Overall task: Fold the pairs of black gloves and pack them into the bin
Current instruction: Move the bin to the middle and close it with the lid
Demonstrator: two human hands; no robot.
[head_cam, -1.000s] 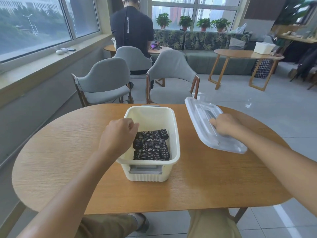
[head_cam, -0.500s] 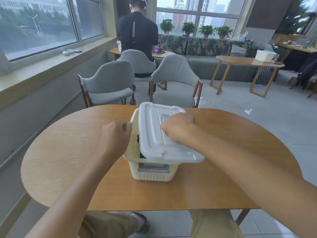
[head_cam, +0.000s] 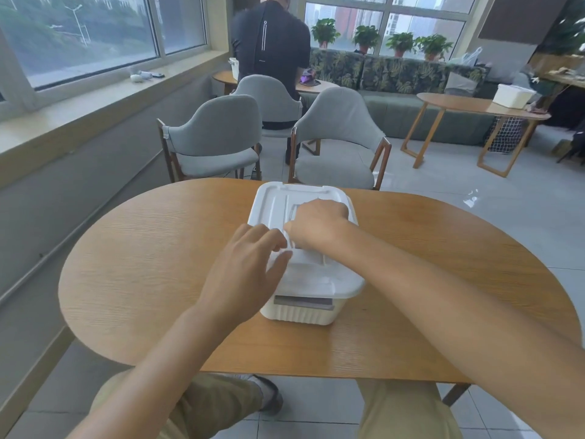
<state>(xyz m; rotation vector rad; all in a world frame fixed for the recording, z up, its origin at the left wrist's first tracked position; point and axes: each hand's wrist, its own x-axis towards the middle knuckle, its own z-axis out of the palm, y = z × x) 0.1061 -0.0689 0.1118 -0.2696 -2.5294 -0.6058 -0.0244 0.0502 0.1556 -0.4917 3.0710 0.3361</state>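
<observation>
Wooden oval table carries the white plastic bin at its centre, with grey chairs beyond at 12 o'clock. We have the translucent lid laid over the bin, so the black gloves are hidden inside. Our right hand rests curled on the lid top, pressing rather than gripping. Our left hand, fingers loosely spread, touches the lid edge at 9 o'clock. We judge this the closing step; next, press each edge down evenly until seated.
</observation>
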